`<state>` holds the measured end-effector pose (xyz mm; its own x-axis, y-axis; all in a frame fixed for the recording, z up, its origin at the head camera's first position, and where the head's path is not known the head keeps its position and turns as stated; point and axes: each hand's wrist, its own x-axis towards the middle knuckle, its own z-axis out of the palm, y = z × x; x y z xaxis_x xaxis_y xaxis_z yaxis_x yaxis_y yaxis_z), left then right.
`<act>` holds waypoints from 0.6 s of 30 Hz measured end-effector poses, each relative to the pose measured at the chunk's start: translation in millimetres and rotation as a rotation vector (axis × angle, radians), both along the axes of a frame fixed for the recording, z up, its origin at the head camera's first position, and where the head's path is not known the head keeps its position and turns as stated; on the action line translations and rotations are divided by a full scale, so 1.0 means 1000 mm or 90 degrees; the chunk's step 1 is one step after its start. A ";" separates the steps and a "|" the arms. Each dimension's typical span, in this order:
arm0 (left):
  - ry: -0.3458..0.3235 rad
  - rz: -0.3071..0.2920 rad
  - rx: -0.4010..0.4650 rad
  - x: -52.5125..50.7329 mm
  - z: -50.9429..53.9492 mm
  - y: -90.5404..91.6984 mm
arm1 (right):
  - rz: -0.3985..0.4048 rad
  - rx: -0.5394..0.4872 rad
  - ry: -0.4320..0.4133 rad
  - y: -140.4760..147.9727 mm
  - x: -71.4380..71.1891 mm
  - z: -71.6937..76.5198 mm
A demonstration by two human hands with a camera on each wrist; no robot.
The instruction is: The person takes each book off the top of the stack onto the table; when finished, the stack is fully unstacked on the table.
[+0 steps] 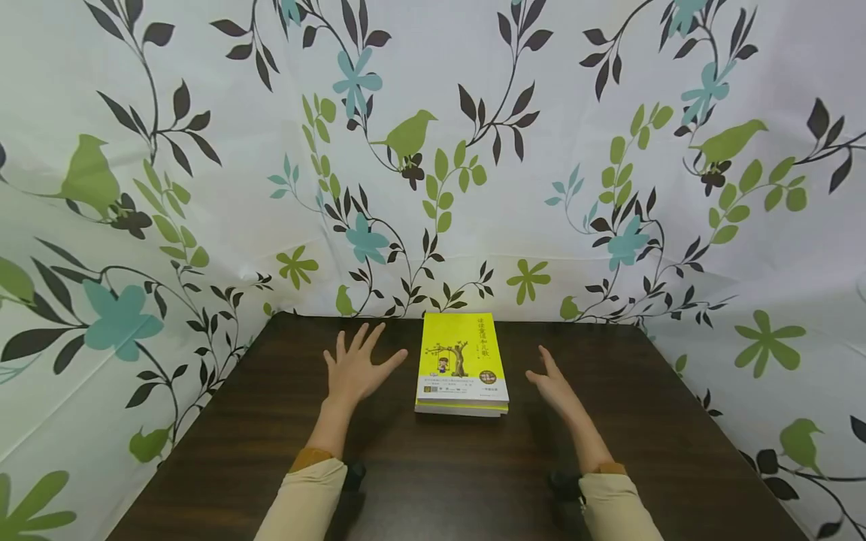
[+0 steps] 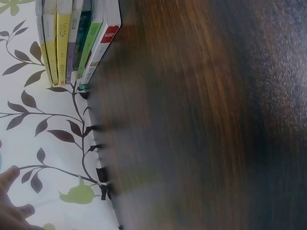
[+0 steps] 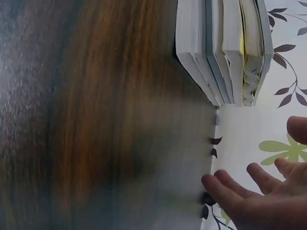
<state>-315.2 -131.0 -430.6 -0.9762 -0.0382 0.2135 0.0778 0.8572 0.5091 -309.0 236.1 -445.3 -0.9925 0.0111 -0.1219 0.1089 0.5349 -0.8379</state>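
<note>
A stack of several books lies on the table, topped by a yellow book (image 1: 449,334) with a tree and a child on a swing on its cover. In the left wrist view the stack shows colored spines (image 2: 63,43); in the right wrist view, pale page edges (image 3: 232,38). My left hand (image 1: 355,372) is held to the left of the stack, fingers spread and apart from it. To the right, my right hand (image 1: 558,387) is also apart from the books, fingers extended. Neither hand holds anything. Only some left fingertips (image 2: 8,179) enter the left wrist view.
The dark wood-grain table (image 1: 446,481) extends around the stack and toward me. Behind it and along both sides hangs a white cloth (image 1: 257,188) printed with leaves, birds and flowers. The stack stands near the table's far edge.
</note>
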 end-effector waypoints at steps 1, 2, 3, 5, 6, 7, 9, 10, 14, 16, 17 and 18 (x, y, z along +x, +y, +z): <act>-0.002 -0.001 0.002 0.000 0.000 0.000 | -0.001 -0.021 -0.007 -0.001 0.000 -0.001; -0.005 -0.001 0.002 0.000 -0.001 0.000 | -0.005 -0.042 -0.012 -0.001 -0.001 -0.003; -0.006 -0.001 0.003 0.000 -0.001 0.000 | -0.005 -0.059 -0.015 -0.002 -0.002 -0.004; -0.007 -0.001 0.004 0.000 -0.002 0.000 | -0.006 -0.089 -0.022 -0.005 -0.002 -0.006; -0.007 -0.001 0.005 0.000 -0.002 0.000 | -0.006 -0.103 -0.026 -0.006 -0.003 -0.006; -0.007 -0.002 0.006 0.000 -0.002 0.000 | -0.006 -0.110 -0.028 -0.007 -0.003 -0.007; -0.005 -0.002 0.008 0.000 -0.003 0.000 | -0.005 -0.119 -0.037 -0.010 -0.003 -0.007; -0.006 -0.001 0.008 -0.001 -0.004 0.000 | -0.004 -0.119 -0.041 -0.012 -0.003 -0.008; -0.009 -0.001 0.010 -0.002 -0.006 -0.001 | 0.003 -0.112 -0.048 -0.020 -0.005 -0.010; -0.014 -0.001 0.014 -0.001 -0.006 -0.001 | 0.007 -0.114 -0.048 -0.024 -0.007 -0.011; -0.014 -0.003 0.017 -0.001 -0.006 -0.001 | 0.009 -0.121 -0.048 -0.026 -0.007 -0.012; -0.015 -0.005 0.021 -0.001 -0.005 -0.002 | 0.010 -0.132 -0.049 -0.027 -0.008 -0.013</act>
<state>-316.2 -132.7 -436.0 -0.9812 -0.0376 0.1892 0.0717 0.8395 0.5386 -317.4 209.0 -458.0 -0.9799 -0.0381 -0.1957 0.1699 0.3543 -0.9196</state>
